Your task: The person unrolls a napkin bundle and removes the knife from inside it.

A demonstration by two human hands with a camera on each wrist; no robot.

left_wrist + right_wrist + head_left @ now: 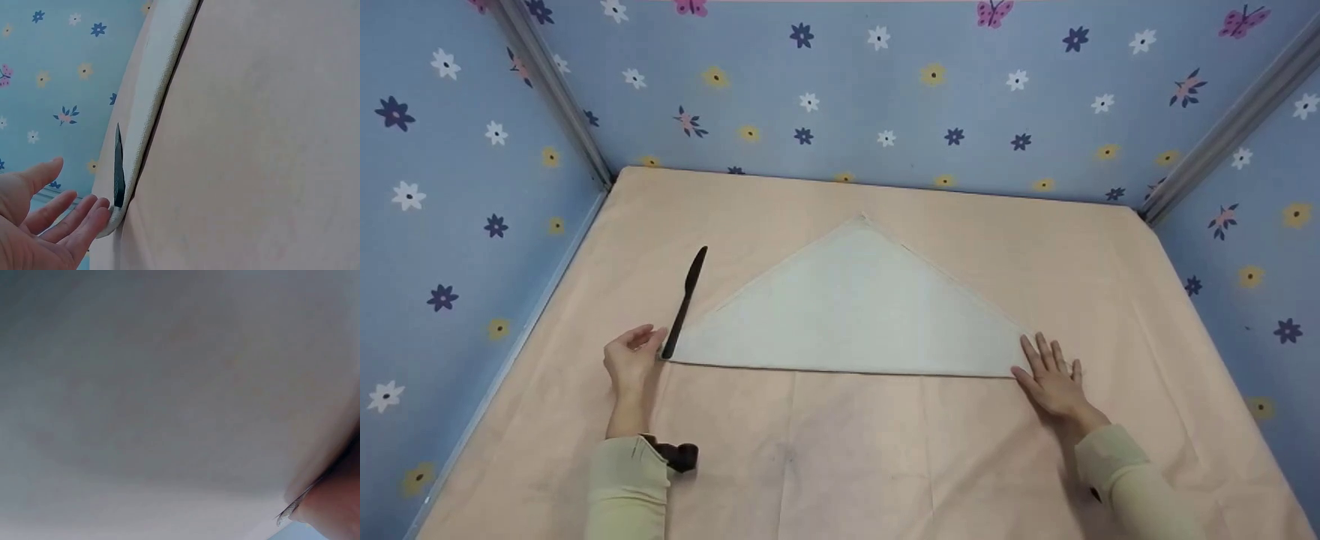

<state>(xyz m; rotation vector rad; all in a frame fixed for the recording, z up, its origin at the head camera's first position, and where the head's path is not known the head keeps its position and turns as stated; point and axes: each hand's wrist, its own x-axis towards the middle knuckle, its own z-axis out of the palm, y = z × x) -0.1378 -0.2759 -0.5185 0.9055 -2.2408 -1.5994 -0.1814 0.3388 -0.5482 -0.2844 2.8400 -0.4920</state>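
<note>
A pale white cloth (855, 315), folded into a triangle, lies with its long edge toward me and its peak pointing away. On its left corner rests the handle end of a black knife (685, 304); the rest slants away past the cloth. My left hand (634, 360) is at that corner. In the left wrist view the thumb of the left hand (53, 225) stands apart, and its loosely bent fingertips touch the cloth corner beside the knife (118, 169). My right hand (1054, 382) lies with spread fingers on the right corner; the right wrist view shows only a blurred fingertip (329, 509).
A peach-coloured cover (847, 465) with creases spreads over the table. Blue flowered walls (870, 97) enclose its back and both sides, with grey posts (1230, 120) at the rear corners. A black device (679, 456) is strapped to the left wrist.
</note>
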